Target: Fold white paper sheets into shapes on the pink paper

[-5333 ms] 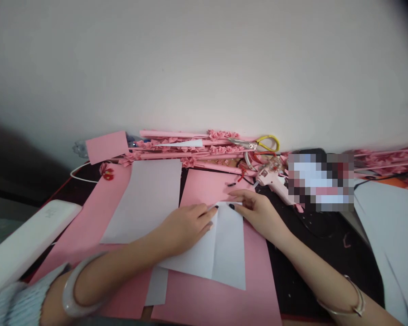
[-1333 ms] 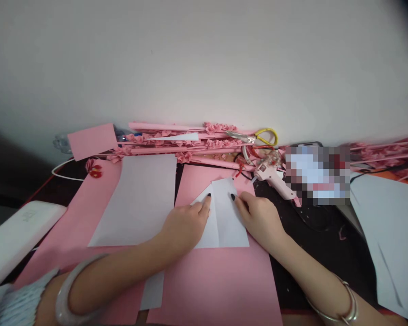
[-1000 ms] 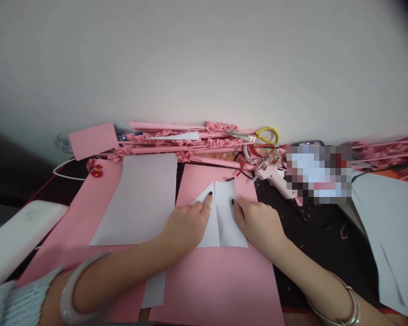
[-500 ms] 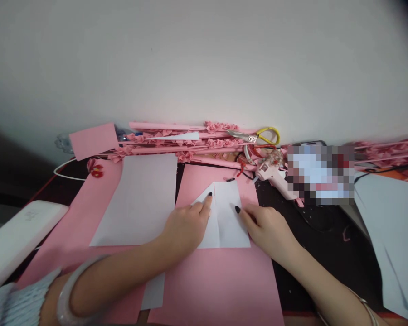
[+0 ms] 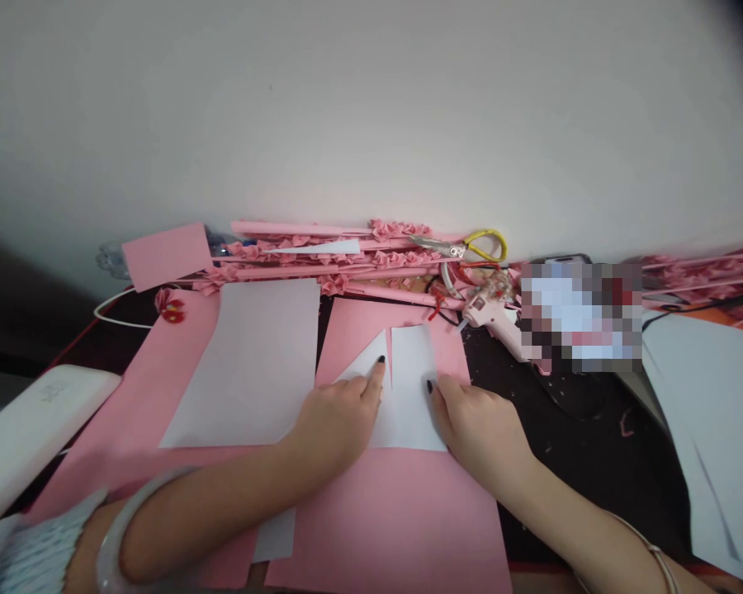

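A small white paper (image 5: pixel 409 412) with a narrow gap running down from its top edge lies on a pink sheet (image 5: pixel 396 520). My left hand (image 5: pixel 340 417) rests on its left part, index finger stretched toward the gap and pressing down, the other fingers curled. On the right edge, my right hand (image 5: pixel 480 421) has its thumb on the paper and its fingers bent together; the underside of the grip is hidden. A larger white sheet (image 5: pixel 248 363) lies to the left on pink paper.
Behind lie pink paper stems with flowers (image 5: pixel 297 271), scissors (image 5: pixel 455 247) and a glue gun (image 5: pixel 499 326). A blurred-out phone (image 5: pixel 579 313) and white sheets (image 5: pixel 718 412) are at right. A white box-like device (image 5: pixel 43 429) sits at left.
The gap at the top of the small paper has widened, its left part now slanting away. My right hand has closed in on the paper's right edge. My left hand has hardly moved.
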A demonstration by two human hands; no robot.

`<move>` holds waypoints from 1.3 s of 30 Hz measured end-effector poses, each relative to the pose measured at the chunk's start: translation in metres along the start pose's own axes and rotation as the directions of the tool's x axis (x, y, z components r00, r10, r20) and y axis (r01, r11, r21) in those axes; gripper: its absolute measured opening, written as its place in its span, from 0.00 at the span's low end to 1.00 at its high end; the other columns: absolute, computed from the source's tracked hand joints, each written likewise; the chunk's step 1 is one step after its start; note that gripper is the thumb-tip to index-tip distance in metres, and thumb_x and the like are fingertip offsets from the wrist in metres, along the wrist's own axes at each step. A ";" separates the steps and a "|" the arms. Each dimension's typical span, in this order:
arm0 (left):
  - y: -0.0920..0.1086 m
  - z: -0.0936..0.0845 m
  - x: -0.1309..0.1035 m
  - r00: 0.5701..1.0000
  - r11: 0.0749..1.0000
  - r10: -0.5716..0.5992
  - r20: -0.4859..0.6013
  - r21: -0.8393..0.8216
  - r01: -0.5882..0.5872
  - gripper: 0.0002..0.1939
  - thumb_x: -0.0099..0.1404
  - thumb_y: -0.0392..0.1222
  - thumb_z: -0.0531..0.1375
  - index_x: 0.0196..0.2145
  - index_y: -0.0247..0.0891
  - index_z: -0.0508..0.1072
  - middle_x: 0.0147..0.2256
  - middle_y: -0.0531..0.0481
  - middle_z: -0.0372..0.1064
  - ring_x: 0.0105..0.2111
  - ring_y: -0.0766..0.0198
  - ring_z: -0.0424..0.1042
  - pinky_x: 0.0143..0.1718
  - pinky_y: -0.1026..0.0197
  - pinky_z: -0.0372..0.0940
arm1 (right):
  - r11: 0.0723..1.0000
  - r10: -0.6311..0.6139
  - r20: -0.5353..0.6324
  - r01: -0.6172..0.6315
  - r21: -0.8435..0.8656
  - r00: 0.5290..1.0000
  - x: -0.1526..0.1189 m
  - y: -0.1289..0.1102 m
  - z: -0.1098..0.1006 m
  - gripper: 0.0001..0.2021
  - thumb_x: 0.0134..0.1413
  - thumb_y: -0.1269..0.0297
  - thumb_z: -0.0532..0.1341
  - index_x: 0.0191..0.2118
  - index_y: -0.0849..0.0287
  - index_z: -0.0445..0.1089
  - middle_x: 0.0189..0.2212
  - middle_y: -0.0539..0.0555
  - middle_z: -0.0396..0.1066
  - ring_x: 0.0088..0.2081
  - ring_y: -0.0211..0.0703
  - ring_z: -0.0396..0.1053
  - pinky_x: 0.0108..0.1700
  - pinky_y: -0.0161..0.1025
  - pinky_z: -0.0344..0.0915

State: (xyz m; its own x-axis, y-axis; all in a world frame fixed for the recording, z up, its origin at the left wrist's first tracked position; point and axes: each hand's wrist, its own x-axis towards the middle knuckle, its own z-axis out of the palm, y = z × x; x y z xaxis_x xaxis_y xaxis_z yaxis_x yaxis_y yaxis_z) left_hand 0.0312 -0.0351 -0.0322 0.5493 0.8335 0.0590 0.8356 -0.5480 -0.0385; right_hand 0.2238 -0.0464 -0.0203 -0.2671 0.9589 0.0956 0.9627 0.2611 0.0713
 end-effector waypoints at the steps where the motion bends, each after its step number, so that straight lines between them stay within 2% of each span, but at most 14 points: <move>1: 0.000 0.000 0.000 1.000 1.000 -0.004 0.002 0.003 0.004 0.21 0.65 0.34 0.48 0.55 0.30 0.60 0.23 0.50 0.66 0.20 0.65 0.66 0.18 0.63 0.53 | 1.000 -0.007 -0.004 0.007 0.003 1.000 -0.001 0.000 0.000 0.12 0.56 0.68 0.48 0.25 0.61 0.63 0.16 0.52 0.67 0.16 0.39 0.63 0.21 0.34 0.34; 7: 0.000 0.002 -0.003 1.000 1.000 0.008 0.029 0.005 -0.008 0.22 0.64 0.31 0.46 0.56 0.30 0.57 0.23 0.50 0.65 0.21 0.66 0.65 0.19 0.64 0.53 | 0.999 0.022 0.030 -0.023 0.049 0.999 -0.009 0.006 -0.001 0.12 0.57 0.68 0.47 0.27 0.61 0.64 0.15 0.52 0.66 0.16 0.40 0.63 0.21 0.34 0.36; 12: -0.001 0.002 -0.002 0.999 1.000 0.005 0.049 -0.001 -0.005 0.23 0.63 0.31 0.47 0.57 0.30 0.56 0.24 0.50 0.65 0.21 0.65 0.65 0.19 0.63 0.54 | 0.967 0.068 0.114 -0.094 0.237 0.991 -0.011 0.008 -0.010 0.16 0.60 0.61 0.46 0.24 0.60 0.62 0.17 0.51 0.67 0.19 0.39 0.64 0.22 0.34 0.41; 15: 0.000 0.000 -0.002 0.998 1.000 0.006 0.062 -0.009 -0.005 0.23 0.63 0.31 0.47 0.57 0.29 0.57 0.24 0.49 0.66 0.22 0.64 0.66 0.20 0.63 0.54 | 0.952 0.052 0.151 -0.094 0.291 0.987 -0.011 0.006 -0.013 0.16 0.58 0.60 0.48 0.22 0.59 0.61 0.17 0.51 0.67 0.20 0.39 0.64 0.22 0.34 0.43; 21: 0.000 0.000 -0.002 0.998 1.000 0.006 0.066 -0.008 -0.006 0.23 0.64 0.31 0.47 0.57 0.29 0.56 0.25 0.49 0.66 0.22 0.65 0.66 0.20 0.64 0.54 | 0.945 0.033 0.092 -0.061 0.321 0.995 -0.017 0.007 -0.006 0.15 0.58 0.63 0.48 0.22 0.59 0.61 0.16 0.51 0.64 0.18 0.38 0.62 0.23 0.33 0.44; 25: 0.000 0.001 -0.001 0.998 1.000 0.010 0.066 0.002 -0.010 0.23 0.64 0.31 0.47 0.57 0.29 0.56 0.24 0.49 0.65 0.21 0.65 0.65 0.19 0.64 0.52 | 0.924 0.103 0.046 -0.113 0.367 0.994 -0.023 0.016 -0.003 0.14 0.58 0.62 0.48 0.22 0.59 0.58 0.14 0.48 0.59 0.17 0.36 0.58 0.22 0.33 0.44; 29: 0.000 0.000 -0.001 0.998 1.000 -0.008 0.067 -0.028 0.010 0.22 0.64 0.31 0.46 0.57 0.29 0.57 0.24 0.49 0.66 0.21 0.66 0.65 0.19 0.65 0.53 | 0.831 0.126 0.047 -0.131 0.541 0.991 -0.023 0.019 -0.006 0.15 0.58 0.61 0.47 0.22 0.58 0.54 0.15 0.46 0.52 0.17 0.34 0.53 0.21 0.32 0.45; 32: -0.003 -0.006 -0.001 0.999 0.986 -0.030 0.041 -0.160 0.037 0.22 0.67 0.38 0.44 0.57 0.32 0.56 0.26 0.48 0.68 0.23 0.64 0.67 0.22 0.64 0.56 | 0.695 0.132 0.078 -0.148 0.704 0.988 -0.018 0.018 -0.010 0.16 0.59 0.60 0.48 0.21 0.57 0.50 0.15 0.44 0.47 0.18 0.33 0.48 0.21 0.32 0.45; 35: -0.007 -0.016 0.000 0.999 0.894 -0.032 0.007 -0.447 0.032 0.22 0.68 0.46 0.44 0.57 0.35 0.56 0.29 0.48 0.68 0.27 0.63 0.67 0.27 0.63 0.59 | 0.533 0.108 0.118 -0.157 0.831 0.987 -0.012 0.014 -0.011 0.17 0.59 0.59 0.48 0.20 0.57 0.48 0.16 0.44 0.43 0.18 0.32 0.44 0.19 0.31 0.43; 37: -0.010 -0.021 0.002 1.000 0.737 -0.020 0.022 -0.675 0.029 0.20 0.67 0.49 0.45 0.48 0.36 0.65 0.26 0.52 0.65 0.24 0.66 0.63 0.26 0.65 0.57 | 0.459 0.069 0.134 -0.151 0.876 0.989 -0.009 0.009 -0.013 0.18 0.59 0.59 0.49 0.20 0.57 0.48 0.17 0.44 0.43 0.19 0.32 0.43 0.19 0.31 0.43; 39: -0.011 -0.024 0.004 0.998 0.518 -0.016 0.064 -0.853 0.064 0.19 0.67 0.51 0.46 0.33 0.34 0.68 0.22 0.55 0.59 0.21 0.70 0.58 0.22 0.67 0.54 | 0.425 0.010 0.144 -0.135 0.895 0.989 -0.006 0.004 -0.015 0.18 0.59 0.59 0.49 0.19 0.57 0.48 0.17 0.44 0.43 0.19 0.31 0.43 0.19 0.31 0.43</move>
State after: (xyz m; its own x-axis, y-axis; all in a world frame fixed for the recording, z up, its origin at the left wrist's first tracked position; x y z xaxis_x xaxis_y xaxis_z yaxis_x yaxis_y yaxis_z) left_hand 0.0244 -0.0274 -0.0072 0.5344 0.8452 -0.0047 0.4678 -0.2911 0.8346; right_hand 0.2284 -0.0533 -0.0057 -0.2489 0.9674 -0.0479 0.4838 0.0813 -0.8714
